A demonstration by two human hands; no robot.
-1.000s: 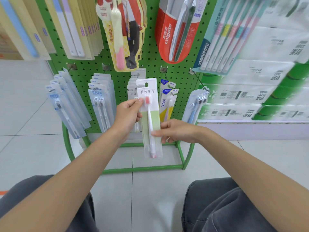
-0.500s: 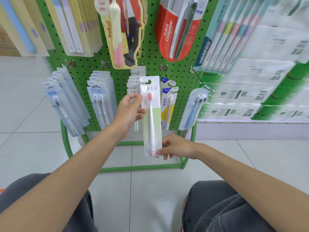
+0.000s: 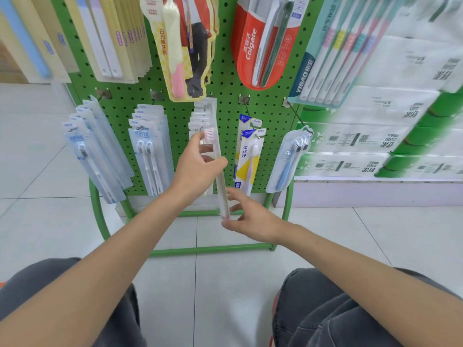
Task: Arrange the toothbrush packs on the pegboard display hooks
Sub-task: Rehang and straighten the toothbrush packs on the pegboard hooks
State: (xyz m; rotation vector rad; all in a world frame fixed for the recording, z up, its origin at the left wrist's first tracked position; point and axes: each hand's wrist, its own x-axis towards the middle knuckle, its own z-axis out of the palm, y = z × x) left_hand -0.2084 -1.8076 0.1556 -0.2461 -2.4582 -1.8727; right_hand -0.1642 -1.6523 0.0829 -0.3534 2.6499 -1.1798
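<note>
Seemingly edge-on, the held pack (image 3: 223, 196) covers 1 hung stack (image 3: 200, 116).

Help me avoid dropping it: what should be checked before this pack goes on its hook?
1. Left hand grips the held pack firmly: ok.
2. Right hand steadies the pack's bottom end: cannot tell, its fingers are spread beside it.
3. Pack faces forward like the matching stack: not ok, it is seen edge-on.
4. Hang hole lined up with the hook: cannot tell, both hidden.
5. Yellow pack apart from the held pack: ok.
</note>
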